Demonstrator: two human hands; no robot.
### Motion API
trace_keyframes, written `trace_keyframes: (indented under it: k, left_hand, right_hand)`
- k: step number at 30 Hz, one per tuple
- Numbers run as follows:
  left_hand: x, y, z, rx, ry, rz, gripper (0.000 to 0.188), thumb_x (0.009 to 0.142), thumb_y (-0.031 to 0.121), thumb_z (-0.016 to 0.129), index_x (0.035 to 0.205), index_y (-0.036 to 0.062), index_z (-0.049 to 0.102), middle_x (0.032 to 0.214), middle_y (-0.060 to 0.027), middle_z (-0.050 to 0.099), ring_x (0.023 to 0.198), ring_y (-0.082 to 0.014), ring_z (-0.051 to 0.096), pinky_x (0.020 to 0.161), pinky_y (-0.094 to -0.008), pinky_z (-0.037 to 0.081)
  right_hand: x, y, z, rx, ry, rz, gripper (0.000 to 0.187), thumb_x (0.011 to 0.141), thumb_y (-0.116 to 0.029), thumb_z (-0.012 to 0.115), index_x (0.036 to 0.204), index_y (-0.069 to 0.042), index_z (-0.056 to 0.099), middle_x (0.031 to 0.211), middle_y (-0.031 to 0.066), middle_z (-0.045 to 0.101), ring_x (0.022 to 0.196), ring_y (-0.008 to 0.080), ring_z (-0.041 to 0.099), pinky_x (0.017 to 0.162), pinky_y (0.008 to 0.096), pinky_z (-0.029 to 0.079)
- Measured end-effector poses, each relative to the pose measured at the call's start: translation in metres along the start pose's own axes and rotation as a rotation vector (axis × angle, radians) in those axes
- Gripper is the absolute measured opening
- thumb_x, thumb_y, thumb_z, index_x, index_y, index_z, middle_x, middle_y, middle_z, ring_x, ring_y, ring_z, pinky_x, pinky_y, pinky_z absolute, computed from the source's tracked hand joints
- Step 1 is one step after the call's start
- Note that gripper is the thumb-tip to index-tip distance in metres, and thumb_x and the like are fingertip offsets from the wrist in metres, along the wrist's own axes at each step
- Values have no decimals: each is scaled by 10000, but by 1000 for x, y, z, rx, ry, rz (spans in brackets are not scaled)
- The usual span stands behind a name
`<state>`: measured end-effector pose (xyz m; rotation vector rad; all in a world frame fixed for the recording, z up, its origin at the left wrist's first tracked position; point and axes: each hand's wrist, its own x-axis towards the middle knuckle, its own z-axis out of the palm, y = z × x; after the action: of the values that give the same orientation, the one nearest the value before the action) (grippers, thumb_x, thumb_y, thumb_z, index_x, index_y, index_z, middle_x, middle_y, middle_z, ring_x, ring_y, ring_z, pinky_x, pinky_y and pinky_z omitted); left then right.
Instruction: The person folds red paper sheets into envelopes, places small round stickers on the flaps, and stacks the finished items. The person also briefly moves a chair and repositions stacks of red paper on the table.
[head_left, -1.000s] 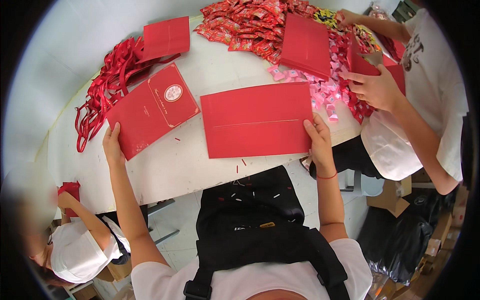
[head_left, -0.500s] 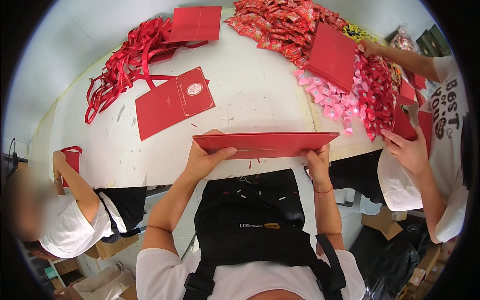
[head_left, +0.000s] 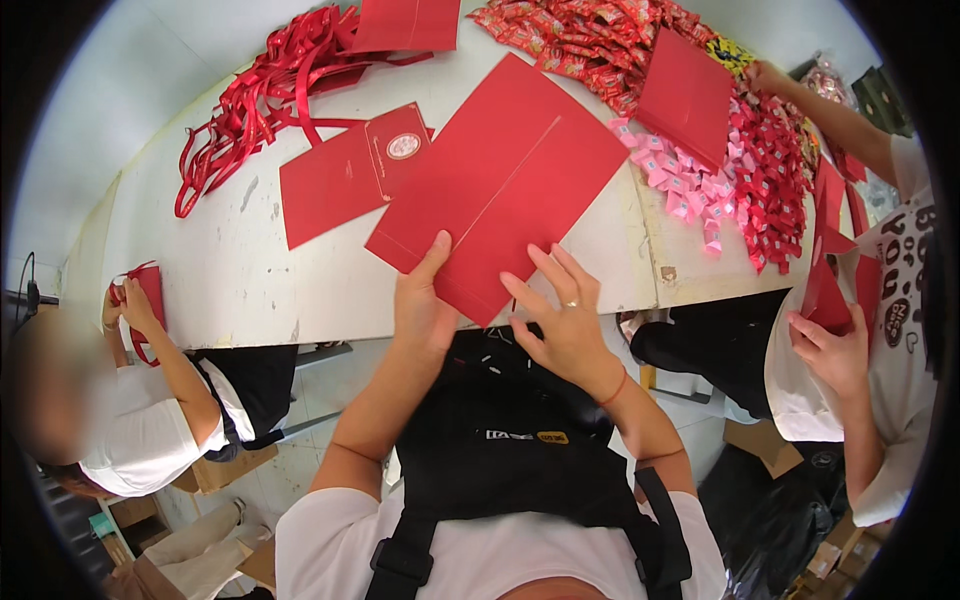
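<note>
The folder point(head_left: 530, 190) is showing plain red with a thin pale line, the card point(head_left: 335, 180) red with a pale oval, the ribbons point(head_left: 290, 70) red, the apron point(head_left: 490, 480) black.

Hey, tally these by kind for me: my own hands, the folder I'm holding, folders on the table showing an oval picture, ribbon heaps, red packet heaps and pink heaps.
Your hands, left hand and right hand: 2
Held red folder: 1
Folder with oval picture: 1
Ribbon heap: 1
Red packet heap: 1
Pink heap: 1
Total: 7
</note>
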<state>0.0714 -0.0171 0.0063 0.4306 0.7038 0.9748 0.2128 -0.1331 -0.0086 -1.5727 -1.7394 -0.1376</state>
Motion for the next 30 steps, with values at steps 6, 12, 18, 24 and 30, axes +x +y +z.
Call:
trace_keyframes:
  k: [6, 12, 18, 24, 30]
  left_hand:
    - [-69, -37, -14, 148, 10, 71, 576, 955, 263, 649, 1407, 39, 370, 1404, -133, 452, 1297, -239, 460, 1074, -415, 386]
    - [-66, 2, -129, 1357, -407, 1085, 821, 648, 399, 899, 1257, 78, 450, 1254, -125, 535, 1157, -286, 527, 1013, -454, 392]
    - [-29, 8, -98, 1811, -755, 1043, 525, 646, 64, 764, 1155, 122, 650, 1278, -77, 614, 1194, -275, 567, 1019, -462, 435]
    - [-23, -2, -90, 1697, -714, 1141, 393, 644, -65, 643, 995, 87, 732, 1074, -61, 704, 1049, -253, 652, 928, -411, 520]
    - [-23, -1, -87, 1724, -738, 1088, 390, 654, -68, 609, 995, 72, 733, 1069, -69, 706, 1031, -248, 658, 927, -421, 521]
  right_hand:
    - [-27, 25, 13, 62, 189, -115, 339, 682, 40, 680, 979, -104, 758, 1083, 67, 691, 1012, 289, 650, 799, 357, 521]
    - [-55, 46, -8, 45, -2, -81, 249, 730, 18, 700, 944, -92, 762, 999, 36, 724, 1020, 240, 677, 872, 388, 527]
    - [-58, 52, -7, 77, -8, -98, 271, 710, 6, 741, 964, -88, 755, 1009, 42, 724, 1043, 242, 674, 892, 386, 527]
    - [-82, 56, -6, -81, 176, -120, 362, 621, 55, 762, 945, -105, 739, 1023, 2, 674, 908, 249, 607, 732, 367, 487]
    - [-82, 54, -14, -149, 103, -103, 350, 637, 25, 765, 954, -119, 729, 1039, 1, 688, 979, 239, 597, 778, 363, 474]
